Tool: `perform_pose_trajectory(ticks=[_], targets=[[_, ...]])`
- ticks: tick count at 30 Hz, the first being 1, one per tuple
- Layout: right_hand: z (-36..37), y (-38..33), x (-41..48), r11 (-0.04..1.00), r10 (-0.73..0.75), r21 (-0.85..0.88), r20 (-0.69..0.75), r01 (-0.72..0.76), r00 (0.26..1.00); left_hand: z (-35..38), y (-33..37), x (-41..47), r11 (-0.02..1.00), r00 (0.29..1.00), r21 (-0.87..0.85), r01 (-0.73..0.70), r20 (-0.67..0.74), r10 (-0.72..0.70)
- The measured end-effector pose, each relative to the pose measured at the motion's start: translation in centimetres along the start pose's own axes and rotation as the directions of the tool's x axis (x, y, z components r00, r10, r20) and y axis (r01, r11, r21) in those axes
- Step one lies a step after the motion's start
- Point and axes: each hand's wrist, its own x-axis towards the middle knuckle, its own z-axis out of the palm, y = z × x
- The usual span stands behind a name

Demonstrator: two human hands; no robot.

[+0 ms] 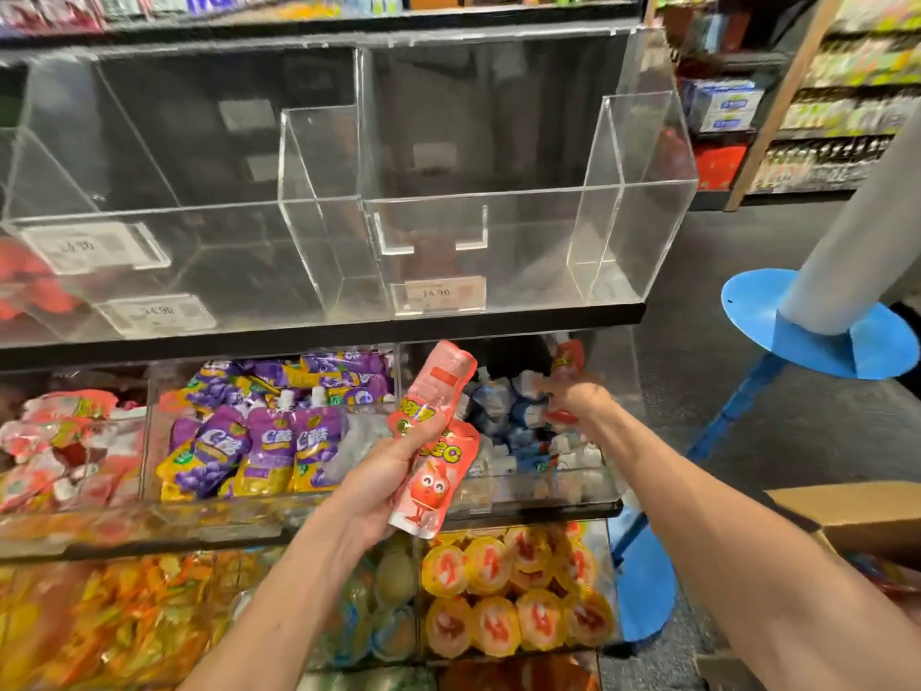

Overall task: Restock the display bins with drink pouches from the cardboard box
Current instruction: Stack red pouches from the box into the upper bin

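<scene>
My left hand point(386, 478) grips pink-red drink pouches point(432, 441) with a cartoon strawberry, held upright in front of the middle shelf. My right hand point(573, 396) reaches into the right middle bin point(573, 496) of blue-white pouches and holds a red pouch point(568, 366), blurred by motion. The cardboard box point(857, 516) sits at the right edge, with only its flap in view. Above, the clear acrylic display bins point(498, 231) hold nothing that I can see.
Purple grape pouches point(259, 441) fill the middle bin and pink pouches point(60, 441) the left one. Round jelly cups point(513, 591) and orange snacks lie in the lower bins. A blue stand point(817, 331) with a white post stands on the dark floor to the right.
</scene>
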Motion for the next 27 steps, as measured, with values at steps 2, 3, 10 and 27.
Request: perform_pose_trajectory(ticks=[2, 3, 10, 27], targets=[[0.1, 0.2, 0.2, 0.996, -0.018, -0.091, -0.031, 0.015, 0.999, -0.3, 0.2, -0.1, 1.0, 1.0, 0.001, 0.004, 0.013, -0.004], [0.1, 0.3, 0.1, 0.993, -0.033, -0.117, -0.042, 0.028, 0.999, -0.3, 0.3, -0.1, 1.0, 1.0, -0.005, 0.008, 0.021, -0.008], [0.5, 1.5, -2.8, 0.965, -0.165, -0.234, -0.189, 0.119, 0.968, -1.5, 1.3, -0.7, 1.0, 0.998, 0.015, 0.015, 0.056, -0.016], [12.3, -4.0, -21.3, 0.899, -0.433, 0.314, 0.538, 0.305, 0.723, -8.3, 2.6, -12.4, 0.92, 0.931, 0.153, -0.361, 0.0, 0.365]])
